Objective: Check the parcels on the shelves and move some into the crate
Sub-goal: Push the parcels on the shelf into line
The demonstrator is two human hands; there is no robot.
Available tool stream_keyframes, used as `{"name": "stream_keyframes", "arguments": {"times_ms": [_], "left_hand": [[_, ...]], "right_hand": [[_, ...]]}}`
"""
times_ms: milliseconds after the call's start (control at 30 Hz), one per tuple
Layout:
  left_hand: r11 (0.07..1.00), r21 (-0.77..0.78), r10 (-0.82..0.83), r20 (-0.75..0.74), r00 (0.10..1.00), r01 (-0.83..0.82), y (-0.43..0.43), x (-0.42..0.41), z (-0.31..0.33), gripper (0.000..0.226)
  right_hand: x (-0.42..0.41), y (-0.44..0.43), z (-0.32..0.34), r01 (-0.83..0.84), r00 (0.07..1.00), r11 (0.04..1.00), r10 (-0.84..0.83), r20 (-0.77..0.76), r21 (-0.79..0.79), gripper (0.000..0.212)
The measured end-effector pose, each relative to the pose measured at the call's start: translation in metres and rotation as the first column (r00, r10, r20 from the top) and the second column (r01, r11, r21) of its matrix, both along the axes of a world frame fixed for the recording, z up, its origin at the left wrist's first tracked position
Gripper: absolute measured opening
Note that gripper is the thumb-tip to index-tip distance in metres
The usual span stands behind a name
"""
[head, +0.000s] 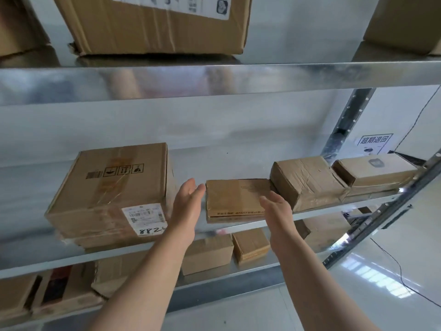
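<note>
A galvanised steel shelving unit [214,77] stands against a pale wall, its shiny decks loaded with brown cardboard parcels. On the middle deck, between the two reaching hands, lies a small flat brown cardboard parcel [235,199] with a worn front edge and a line of dark print along its lower lip. To its left sits a large square cardboard box [109,192] sealed with clear tape, bearing handling symbols and a white label with handwritten digits. To its right a crumpled, tape-wrapped brown parcel [307,180] touches the flat parcel's far corner, and just beyond it a low oblong carton [374,168] rests on another. The top deck carries a big labelled carton [152,25]; the bottom deck holds several smaller boxes [250,246].

Both arms stretch forward — the left hand [187,209] wide open, palm facing right, fingertips at the flat parcel's left edge; the right hand [278,211] open too, palm facing left, over its right front corner. Neither hand has closed on anything.
</note>
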State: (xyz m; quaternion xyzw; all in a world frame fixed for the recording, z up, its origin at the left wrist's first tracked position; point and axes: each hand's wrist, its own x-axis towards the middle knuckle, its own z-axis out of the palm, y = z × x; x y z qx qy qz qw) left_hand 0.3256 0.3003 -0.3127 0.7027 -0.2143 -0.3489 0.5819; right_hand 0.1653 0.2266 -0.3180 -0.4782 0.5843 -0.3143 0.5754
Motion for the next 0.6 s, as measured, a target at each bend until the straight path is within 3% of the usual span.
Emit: {"name": "stream_keyframes", "arguments": {"times_ms": [167, 267, 367, 500, 600], "left_hand": [[0.981, 0.188, 0.058, -0.018, 0.998, -0.054, -0.030, -0.015, -0.017, 0.060], [0.960, 0.259, 0.115, -0.036, 0.993, -0.102, -0.042, -0.023, -0.027, 0.061], [0.944, 0.309, 0.144, -0.064, 0.987, -0.118, -0.047, -0.026, -0.039, 0.062], [0.933, 0.338, 0.156, -0.081, 0.984, -0.120, -0.049, -0.030, -0.049, 0.060], [0.932, 0.338, 0.171, -0.090, 0.981, -0.132, -0.050, -0.032, -0.052, 0.055]], "right_hand": [[-0.017, -0.042, -0.014, -0.070, 0.996, 0.997, 0.069, -0.058, -0.019, 0.057], [-0.022, -0.063, -0.023, -0.127, 0.987, 0.992, 0.127, -0.101, 0.010, 0.034], [-0.022, -0.074, -0.031, -0.172, 0.977, 0.985, 0.174, -0.122, 0.033, 0.034], [-0.024, -0.080, -0.036, -0.188, 0.971, 0.978, 0.200, -0.129, 0.095, 0.009], [-0.026, -0.080, -0.035, -0.186, 0.974, 0.975, 0.199, -0.107, 0.122, 0.016]]}}
